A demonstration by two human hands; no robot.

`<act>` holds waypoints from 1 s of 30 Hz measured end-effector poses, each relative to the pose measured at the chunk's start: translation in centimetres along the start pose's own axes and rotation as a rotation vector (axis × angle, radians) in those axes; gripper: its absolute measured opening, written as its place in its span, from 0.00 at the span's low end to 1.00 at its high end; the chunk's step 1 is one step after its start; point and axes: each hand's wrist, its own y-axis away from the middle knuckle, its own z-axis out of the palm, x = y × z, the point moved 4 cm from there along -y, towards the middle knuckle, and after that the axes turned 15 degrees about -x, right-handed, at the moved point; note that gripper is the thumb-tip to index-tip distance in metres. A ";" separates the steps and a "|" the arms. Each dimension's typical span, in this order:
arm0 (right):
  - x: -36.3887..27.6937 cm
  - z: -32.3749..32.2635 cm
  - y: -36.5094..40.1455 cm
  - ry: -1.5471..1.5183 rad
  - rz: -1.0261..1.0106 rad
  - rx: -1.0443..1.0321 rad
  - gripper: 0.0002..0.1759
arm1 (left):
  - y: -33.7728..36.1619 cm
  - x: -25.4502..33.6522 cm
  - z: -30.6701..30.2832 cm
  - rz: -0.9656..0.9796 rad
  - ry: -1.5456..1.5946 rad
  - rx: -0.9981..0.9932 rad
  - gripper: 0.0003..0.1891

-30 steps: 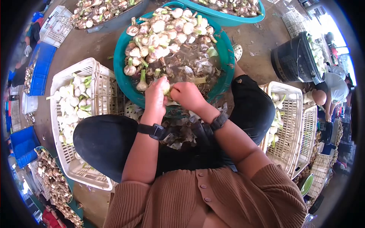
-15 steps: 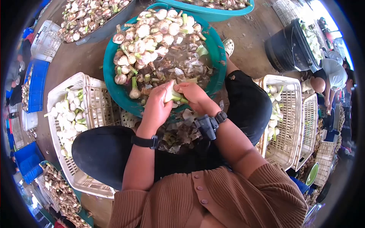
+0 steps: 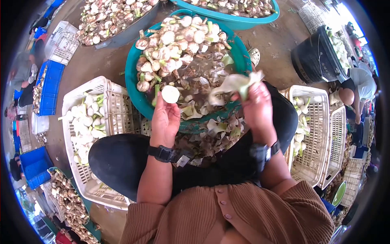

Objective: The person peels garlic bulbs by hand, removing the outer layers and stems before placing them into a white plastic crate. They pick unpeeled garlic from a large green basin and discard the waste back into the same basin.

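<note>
My left hand [image 3: 165, 122] grips a peeled white garlic bulb [image 3: 170, 94] near the front left rim of a green tub [image 3: 134, 87]. To the right, my right hand [image 3: 258, 106] is closed on a strip of pale garlic skin [image 3: 233, 85], blurred by motion. A heap of unpeeled garlic bulbs [image 3: 166, 53] fills the back left of the tub. Loose skins [image 3: 203, 77] float in murky water in its right half. More torn skins [image 3: 215, 134] lie in front of the tub between my knees.
A white crate [image 3: 91, 191] of peeled garlic stands at my left, another crate [image 3: 310, 162] at my right. Behind are a grey tub [image 3: 134, 30] and a teal tub [image 3: 227, 20] of garlic. A black bucket [image 3: 310, 61] stands back right. A co-worker [image 3: 361, 87] bends at far right.
My hands were together over one garlic bulb. They have moved apart: the left keeps the bulb, now bare and white, while the right has pulled skin away to the right.
</note>
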 end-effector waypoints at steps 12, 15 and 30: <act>14.2 0.0 -6.4 0.880 0.426 -0.411 0.15 | 8.8 14.4 3.3 0.817 0.354 0.043 0.23; 24.6 -0.3 -6.9 1.017 0.606 -0.852 0.15 | 4.6 10.3 2.8 0.654 -0.159 -0.037 0.12; 7.6 7.6 -3.6 0.467 0.182 -0.435 0.22 | 0.1 0.0 4.1 0.081 -1.156 -0.117 0.29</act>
